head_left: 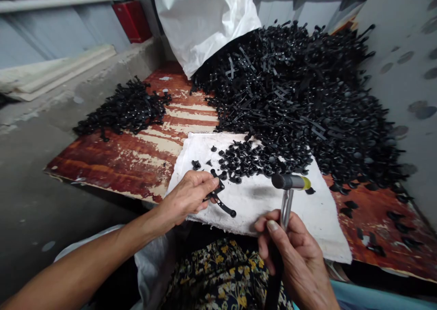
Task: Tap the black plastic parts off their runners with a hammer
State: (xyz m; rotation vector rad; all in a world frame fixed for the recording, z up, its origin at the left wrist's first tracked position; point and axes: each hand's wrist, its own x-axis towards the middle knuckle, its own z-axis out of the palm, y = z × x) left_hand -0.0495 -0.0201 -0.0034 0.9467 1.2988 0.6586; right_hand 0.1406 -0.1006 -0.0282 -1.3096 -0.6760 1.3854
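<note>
Left grip (191, 194), a bare hand in the head view, is pinched with thumb and fingers together on a black jointed bracket (225, 206), which it holds just above a white cloth (262, 205). One slim arm of the bracket, round at its end, points down and toward the right hand. Right grip (300, 251) is wrapped around the handle of a small mallet (286, 181); its metal neck stands upright, and the head lies crosswise above the cloth, one end black and the other yellow.

Beyond the bracket, many small black round-headed pieces (247, 160) lie scattered on the far half of the cloth. The cloth is spread on a worn red-brown surface (136, 164) with pale bare streaks. A large heap of black parts (290, 87) rises behind and to the right, partly beneath a white sack (208, 23). On the left side sits a smaller heap of black parts (126, 107). Farther back, a red box (132, 22) stands on a concrete ledge (136, 57).
</note>
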